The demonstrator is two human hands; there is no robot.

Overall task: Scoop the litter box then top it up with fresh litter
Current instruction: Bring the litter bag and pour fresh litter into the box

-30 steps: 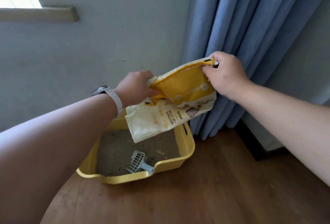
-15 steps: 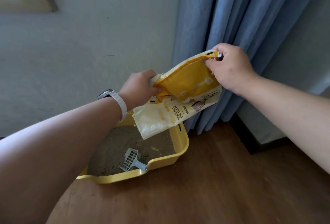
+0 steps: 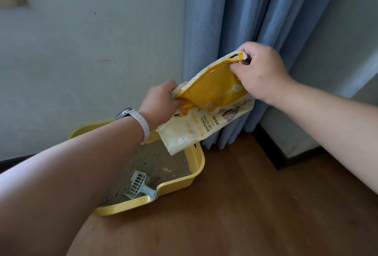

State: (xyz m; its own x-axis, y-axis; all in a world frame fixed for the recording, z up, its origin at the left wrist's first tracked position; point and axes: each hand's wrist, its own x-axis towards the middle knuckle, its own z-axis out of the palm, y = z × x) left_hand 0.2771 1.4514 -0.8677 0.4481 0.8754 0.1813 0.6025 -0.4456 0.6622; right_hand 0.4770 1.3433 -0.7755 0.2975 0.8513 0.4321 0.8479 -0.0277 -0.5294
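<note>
1. Grip is taken at two places: the litter bag (image 3: 206, 116) is clamped at its 9 o'clock edge by the left hand (image 3: 161, 102) and pinched at its 1 o'clock corner by the right hand (image 3: 259, 71).
2. The bag is held tilted above the 1 o'clock corner of the litter box (image 3: 199, 165); no grains are seen falling.
3. Whether the bag's mouth is open cannot be told.
4. The low end is best shifted toward 7 o'clock, over the grey litter (image 3: 163, 159), so that nothing is spilled on the wood floor (image 3: 255, 204).
5. The scoop (image 3: 140, 184), lying at the box's 6 o'clock rim, should be spared burial.
</note>
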